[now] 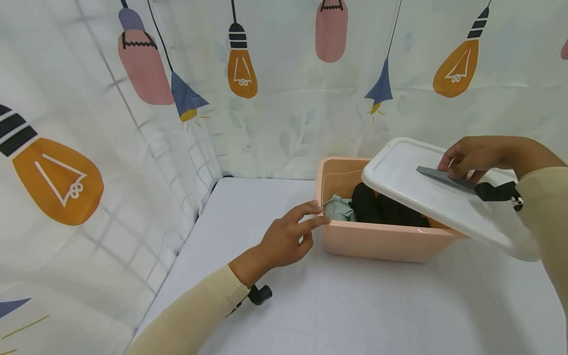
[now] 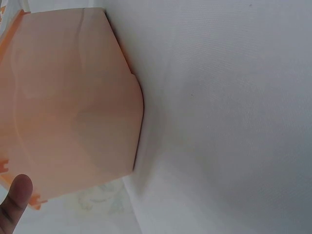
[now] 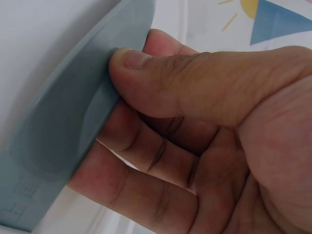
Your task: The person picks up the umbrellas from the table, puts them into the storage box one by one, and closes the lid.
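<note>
A peach-coloured plastic bin [image 1: 377, 241] stands on the table with dark rolled cloth [image 1: 390, 207] and a pale green cloth [image 1: 339, 209] inside. My right hand [image 1: 483, 155] pinches the grey handle [image 3: 58, 131] of a white lid [image 1: 399, 162] between thumb and fingers. The lid slants over the bin's right part, lower at its near right corner, and hides the contents there. At the bin's left end, my left hand [image 1: 288, 234] touches the rim with extended fingertips. Its thumb [image 2: 18, 195] shows beside the bin's side wall [image 2: 73, 107] in the left wrist view.
White cloth covers the table [image 1: 355, 305]. Behind and to the left hangs a pale curtain [image 1: 275, 118] printed with lamps and bulbs. A wire grid [image 1: 146, 148] shows faintly through it on the left.
</note>
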`<state>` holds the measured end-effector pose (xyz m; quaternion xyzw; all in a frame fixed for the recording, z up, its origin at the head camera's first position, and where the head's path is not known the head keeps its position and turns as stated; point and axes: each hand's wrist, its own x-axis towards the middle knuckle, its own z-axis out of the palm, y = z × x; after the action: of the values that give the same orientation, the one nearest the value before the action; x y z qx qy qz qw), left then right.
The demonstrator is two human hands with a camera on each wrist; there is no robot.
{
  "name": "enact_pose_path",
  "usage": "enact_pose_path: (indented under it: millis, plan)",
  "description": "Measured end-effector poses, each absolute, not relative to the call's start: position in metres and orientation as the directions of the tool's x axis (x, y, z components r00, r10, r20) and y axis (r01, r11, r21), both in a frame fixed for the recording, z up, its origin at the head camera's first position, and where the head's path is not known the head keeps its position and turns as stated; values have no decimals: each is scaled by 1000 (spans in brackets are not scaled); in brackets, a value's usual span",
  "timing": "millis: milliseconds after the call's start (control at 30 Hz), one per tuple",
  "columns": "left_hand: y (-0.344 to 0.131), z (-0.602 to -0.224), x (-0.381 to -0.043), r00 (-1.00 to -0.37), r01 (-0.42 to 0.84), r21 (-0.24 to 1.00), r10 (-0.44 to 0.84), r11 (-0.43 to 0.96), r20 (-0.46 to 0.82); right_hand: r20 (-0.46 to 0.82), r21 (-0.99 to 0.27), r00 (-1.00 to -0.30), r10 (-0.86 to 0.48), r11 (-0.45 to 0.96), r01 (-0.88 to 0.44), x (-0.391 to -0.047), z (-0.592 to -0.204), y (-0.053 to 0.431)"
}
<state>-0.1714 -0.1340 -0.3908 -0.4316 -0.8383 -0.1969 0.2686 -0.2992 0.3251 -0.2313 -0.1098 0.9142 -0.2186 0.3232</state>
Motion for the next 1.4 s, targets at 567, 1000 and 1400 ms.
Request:
enact_pose_path:
  millis: [567, 1000, 1400]
  plan:
    - [-133, -390, -171, -476, 834, 96, 619, 544, 625, -564, -467, -741, -365, 881, -79, -305, -232, 310]
    - [-134, -388, -170, -498, 819, 96, 618, 566, 608, -560, -462, -739, -374, 882, -96, -308, -232, 298]
    - [-135, -390, -171, -497, 824, 99, 627, 558, 599, -555, -474, -730, -399, 873, -117, -308, -230, 286]
